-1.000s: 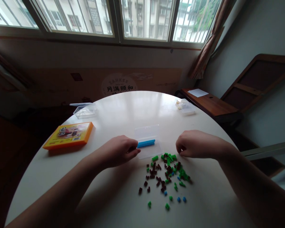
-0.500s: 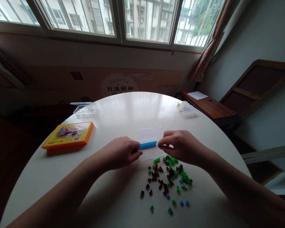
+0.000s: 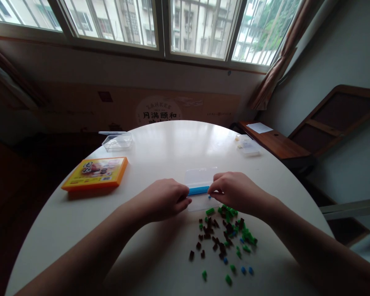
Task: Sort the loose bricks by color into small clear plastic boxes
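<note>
A long bar of blue toy building bricks (image 3: 199, 190) lies level between my two hands, above a clear plastic sheet (image 3: 200, 176). My left hand (image 3: 169, 199) pinches its left end between thumb and fingers. At the right end, the closed fingertips of my right hand (image 3: 237, 190) meet the bar and cover its tip. A tiny blue piece (image 3: 209, 197) shows just under those fingertips; whether they touch it I cannot tell. Loose green bricks (image 3: 249, 236), brown bricks (image 3: 208, 230) and a few blue bricks (image 3: 243, 270) lie scattered on the near side of the sheet.
The round white table (image 3: 160, 144) carries an orange and yellow box (image 3: 95, 173) on the left. Behind that box stands an open clear plastic container (image 3: 117, 142). A small clear case (image 3: 248, 146) sits at the back right. Beyond the edge is a wooden desk (image 3: 277, 144).
My right hand has come from a small gap to the right end of the blue bar. A tiny blue piece now shows below its fingertips. The whole view has shifted slightly.
</note>
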The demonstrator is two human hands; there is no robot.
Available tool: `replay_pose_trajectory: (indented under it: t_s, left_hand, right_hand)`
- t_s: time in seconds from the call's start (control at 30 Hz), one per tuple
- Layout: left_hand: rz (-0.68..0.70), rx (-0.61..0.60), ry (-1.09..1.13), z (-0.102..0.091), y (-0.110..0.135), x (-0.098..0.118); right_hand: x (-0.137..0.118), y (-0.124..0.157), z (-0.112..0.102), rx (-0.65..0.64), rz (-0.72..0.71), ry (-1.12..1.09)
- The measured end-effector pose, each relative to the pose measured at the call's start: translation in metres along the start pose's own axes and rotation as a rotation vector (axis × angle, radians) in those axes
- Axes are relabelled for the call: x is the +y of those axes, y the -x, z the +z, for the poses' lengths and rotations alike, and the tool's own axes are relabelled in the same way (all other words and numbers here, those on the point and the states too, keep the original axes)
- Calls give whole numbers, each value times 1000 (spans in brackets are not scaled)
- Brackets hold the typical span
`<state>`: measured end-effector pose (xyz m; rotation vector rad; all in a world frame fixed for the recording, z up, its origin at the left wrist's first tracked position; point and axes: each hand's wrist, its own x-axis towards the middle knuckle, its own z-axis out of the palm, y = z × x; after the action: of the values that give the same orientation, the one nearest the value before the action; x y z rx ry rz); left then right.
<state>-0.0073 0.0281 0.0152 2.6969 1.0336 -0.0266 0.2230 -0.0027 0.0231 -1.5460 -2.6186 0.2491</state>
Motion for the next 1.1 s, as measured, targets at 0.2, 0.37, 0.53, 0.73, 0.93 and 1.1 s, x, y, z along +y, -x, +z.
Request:
replay_pose_trajectory:
  t_s: [0.2, 0.37, 0.53, 0.73, 0.93, 1.1]
  left_hand:
    - [4, -14, 13, -1, 0, 0]
    - [-10, -23, 19, 0, 0, -1]
    - [-4, -21, 39, 0, 0, -1]
    - [0, -23, 47, 0, -1, -1]
    - [-9, -6, 21, 1, -1, 0]
    - [-71, -38, 19, 1, -2, 1]
  right_hand:
    - [1, 12, 1, 38, 13, -71]
    - [0, 10, 5, 15, -6, -36]
    - [1, 8, 4, 9, 4, 48]
    - [-2, 9, 4, 75, 51, 118]
    - [-6, 11, 7, 44, 96, 101]
    - [-6, 7, 9, 24, 126, 82]
